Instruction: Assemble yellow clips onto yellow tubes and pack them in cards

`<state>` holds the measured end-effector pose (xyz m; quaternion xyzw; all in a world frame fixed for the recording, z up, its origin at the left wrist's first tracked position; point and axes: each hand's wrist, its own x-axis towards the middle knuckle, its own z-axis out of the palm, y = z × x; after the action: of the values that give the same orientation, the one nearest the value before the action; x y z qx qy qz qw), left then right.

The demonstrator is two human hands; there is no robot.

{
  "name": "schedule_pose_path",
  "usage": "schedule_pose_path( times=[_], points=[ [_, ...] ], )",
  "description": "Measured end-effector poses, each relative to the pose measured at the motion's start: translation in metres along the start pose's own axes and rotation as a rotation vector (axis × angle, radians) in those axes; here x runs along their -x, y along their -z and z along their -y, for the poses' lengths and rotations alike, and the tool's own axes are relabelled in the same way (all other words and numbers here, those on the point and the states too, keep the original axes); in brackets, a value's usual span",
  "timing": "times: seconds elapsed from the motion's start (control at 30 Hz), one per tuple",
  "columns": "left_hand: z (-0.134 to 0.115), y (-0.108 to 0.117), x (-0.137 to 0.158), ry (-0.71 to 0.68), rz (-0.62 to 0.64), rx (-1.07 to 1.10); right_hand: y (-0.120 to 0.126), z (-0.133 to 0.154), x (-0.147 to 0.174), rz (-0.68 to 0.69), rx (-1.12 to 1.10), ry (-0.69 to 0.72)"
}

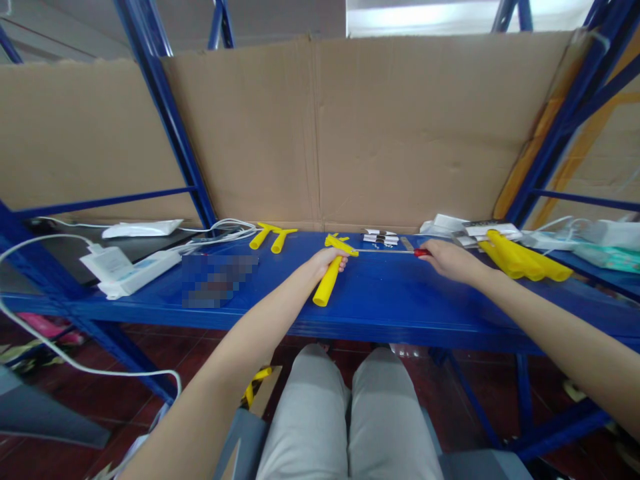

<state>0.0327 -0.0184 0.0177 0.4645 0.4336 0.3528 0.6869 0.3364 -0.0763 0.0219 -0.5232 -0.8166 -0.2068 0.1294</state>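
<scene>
My left hand [330, 262] is closed around a yellow T-shaped plastic handle [327, 283], whose thick tube end points toward me. In my right hand [447, 260] is a screwdriver [385, 251] with a red grip and a long thin shaft. The shaft lies level and points left, its tip meeting the head of the yellow handle; the exact contact is too small to make out. Just behind the shaft sits a small stack of white and black pieces [381, 237], with tiny bits near it.
Two similar yellow pieces [271, 237] lie at the back left of the blue shelf [380, 303]. Several yellow tubes [523, 258] are piled at the right. A white power strip [143, 272] with cables stands at the left. Cardboard [390, 133] walls off the back.
</scene>
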Motion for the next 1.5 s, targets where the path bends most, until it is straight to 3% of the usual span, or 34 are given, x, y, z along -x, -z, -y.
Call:
schedule_pose_path(
  times=[0.47,0.63,0.87,1.0,1.17,1.5],
  points=[
    [0.007,0.02,-0.025,-0.033,-0.031,0.062,0.008,0.007,0.004,-0.068,0.229,0.133],
    [0.008,0.018,-0.021,-0.106,-0.019,0.045,0.01,0.008,0.005,-0.125,0.322,0.206],
    [0.007,0.011,-0.014,-0.214,-0.12,-0.028,0.017,0.008,0.006,-0.251,0.456,0.338],
    [0.003,0.008,-0.011,-0.147,-0.108,-0.023,0.023,0.012,0.005,-0.289,0.474,0.37],
    [-0.003,0.001,0.0,-0.08,-0.093,-0.032,0.031,0.017,0.0,-0.273,0.449,0.356],
    [-0.018,-0.009,0.029,-0.291,-0.237,-0.185,0.051,0.036,-0.009,-0.148,0.445,0.168]
  ],
)
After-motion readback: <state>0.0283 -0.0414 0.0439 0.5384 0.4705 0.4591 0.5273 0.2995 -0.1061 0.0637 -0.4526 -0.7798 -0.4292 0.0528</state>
